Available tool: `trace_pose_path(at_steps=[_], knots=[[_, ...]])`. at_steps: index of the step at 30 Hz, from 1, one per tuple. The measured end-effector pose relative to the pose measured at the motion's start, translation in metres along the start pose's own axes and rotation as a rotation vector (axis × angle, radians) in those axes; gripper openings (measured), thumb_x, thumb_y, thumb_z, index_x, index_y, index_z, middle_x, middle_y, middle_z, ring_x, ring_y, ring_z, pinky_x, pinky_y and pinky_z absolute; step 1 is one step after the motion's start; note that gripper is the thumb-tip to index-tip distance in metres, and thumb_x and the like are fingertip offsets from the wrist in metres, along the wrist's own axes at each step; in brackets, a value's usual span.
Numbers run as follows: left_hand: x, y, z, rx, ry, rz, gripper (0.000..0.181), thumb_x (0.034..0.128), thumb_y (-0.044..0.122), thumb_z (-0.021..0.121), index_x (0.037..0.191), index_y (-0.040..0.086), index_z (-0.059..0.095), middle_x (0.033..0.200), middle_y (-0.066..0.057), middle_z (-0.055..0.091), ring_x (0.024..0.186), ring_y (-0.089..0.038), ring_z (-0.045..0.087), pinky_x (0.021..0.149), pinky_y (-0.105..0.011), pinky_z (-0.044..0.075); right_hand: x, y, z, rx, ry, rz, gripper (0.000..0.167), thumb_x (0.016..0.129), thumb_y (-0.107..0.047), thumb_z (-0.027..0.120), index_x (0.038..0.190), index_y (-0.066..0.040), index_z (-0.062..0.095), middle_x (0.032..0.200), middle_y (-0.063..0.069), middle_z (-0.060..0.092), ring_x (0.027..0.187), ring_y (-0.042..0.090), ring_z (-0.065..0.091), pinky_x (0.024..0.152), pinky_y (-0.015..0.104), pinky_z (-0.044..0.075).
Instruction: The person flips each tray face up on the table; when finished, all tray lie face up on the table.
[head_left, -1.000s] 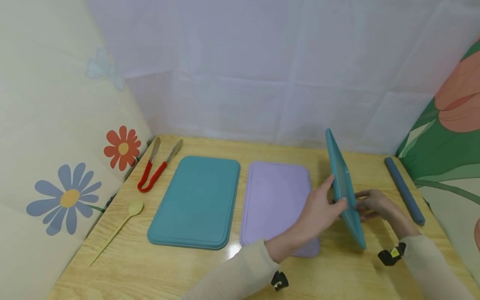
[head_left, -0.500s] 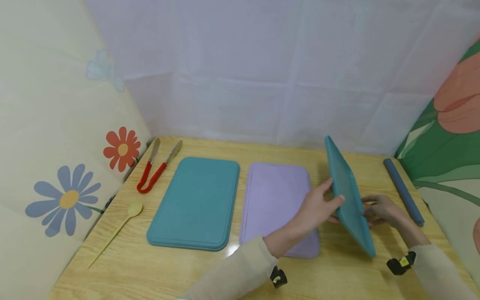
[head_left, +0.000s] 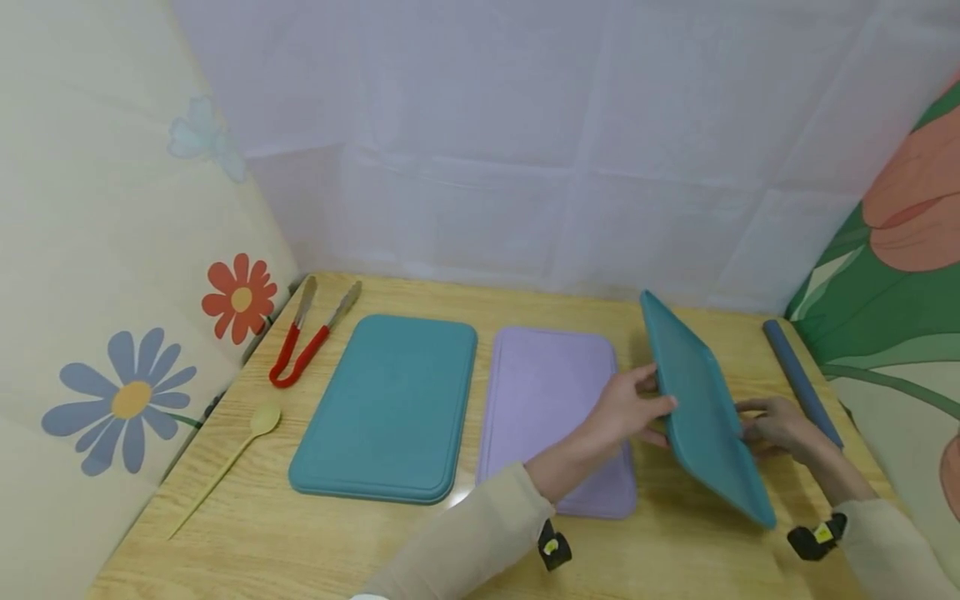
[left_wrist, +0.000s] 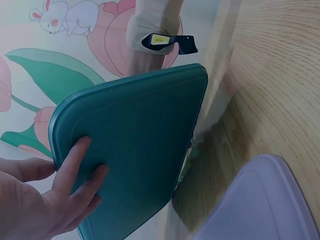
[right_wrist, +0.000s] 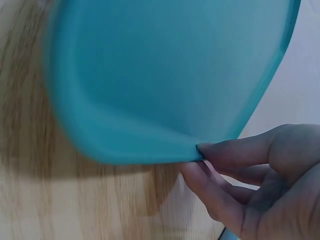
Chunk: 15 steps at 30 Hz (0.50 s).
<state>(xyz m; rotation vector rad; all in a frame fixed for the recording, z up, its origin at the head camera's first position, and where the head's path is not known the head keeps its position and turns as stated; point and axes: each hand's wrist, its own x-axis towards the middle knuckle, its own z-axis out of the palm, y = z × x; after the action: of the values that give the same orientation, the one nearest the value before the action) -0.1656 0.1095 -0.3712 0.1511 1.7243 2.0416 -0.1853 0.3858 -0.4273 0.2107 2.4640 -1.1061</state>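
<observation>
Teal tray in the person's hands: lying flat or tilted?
Tilted: the head view shows the teal tray slanting steeply between the left hand and right hand. Whether it touches the table, I cannot tell.

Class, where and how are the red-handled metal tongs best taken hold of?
Probably across the red U-shaped handle, coming from the near side: its closed bend lies at that end, while the spread metal arms point toward the lilac cloth backdrop.

Txt unreadable; yellow label (left_wrist: 160, 39) prob. too small.

place: cloth-walled tabletop nook; signs: flower-printed hangings (head_left: 112, 250); wooden table (head_left: 337, 533); tongs (head_left: 308, 354); spoon (head_left: 265, 418)
</observation>
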Motion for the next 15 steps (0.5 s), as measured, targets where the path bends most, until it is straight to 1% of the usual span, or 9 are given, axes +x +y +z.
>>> trace_pose_path(at_steps=[4, 7, 11, 15], knots=[[0.006, -0.005, -0.002, -0.027, -0.023, 0.000, 0.055, 0.0882, -0.008, 0.062, 0.140, -0.001, 0.045, 0.109, -0.014, 0.064, 0.082, -0.030, 0.068, 0.057, -0.037, 0.059, -0.003, 0.007, -0.005, -0.030, 0.007, -0.016, 0.057, 0.089, 0.001, 0.057, 0.136, 0.022, 0.032, 0.107, 0.034, 0.058, 0.083, 0.024, 0.065, 0.067, 0.043, 0.058], [0.011, -0.009, -0.003, -0.017, -0.016, -0.003, 0.051, 0.0866, -0.010, 0.062, 0.136, -0.002, 0.051, 0.100, -0.012, 0.064, 0.081, -0.028, 0.068, 0.055, -0.036, 0.058, -0.005, 0.010, -0.009, -0.055, 0.022, -0.024, 0.057, 0.088, 0.002, 0.057, 0.135, 0.022, 0.033, 0.105, 0.032, 0.060, 0.084, 0.026, 0.066, 0.066, 0.043, 0.058], [0.017, -0.016, -0.006, 0.047, 0.000, -0.013, 0.049, 0.0847, -0.012, 0.062, 0.132, -0.002, 0.054, 0.090, -0.011, 0.064, 0.076, -0.027, 0.069, 0.053, -0.034, 0.058, -0.007, 0.014, -0.013, -0.072, 0.032, -0.015, 0.056, 0.087, 0.003, 0.058, 0.134, 0.023, 0.034, 0.106, 0.036, 0.059, 0.086, 0.030, 0.065, 0.066, 0.044, 0.058], [0.021, -0.024, -0.008, 0.086, -0.001, -0.033, 0.047, 0.0843, -0.013, 0.060, 0.130, -0.001, 0.057, 0.085, -0.012, 0.064, 0.076, -0.029, 0.070, 0.052, -0.034, 0.058, -0.009, 0.017, -0.017, -0.077, 0.031, -0.001, 0.055, 0.087, 0.004, 0.057, 0.133, 0.024, 0.034, 0.107, 0.039, 0.055, 0.087, 0.032, 0.065, 0.065, 0.044, 0.058]])
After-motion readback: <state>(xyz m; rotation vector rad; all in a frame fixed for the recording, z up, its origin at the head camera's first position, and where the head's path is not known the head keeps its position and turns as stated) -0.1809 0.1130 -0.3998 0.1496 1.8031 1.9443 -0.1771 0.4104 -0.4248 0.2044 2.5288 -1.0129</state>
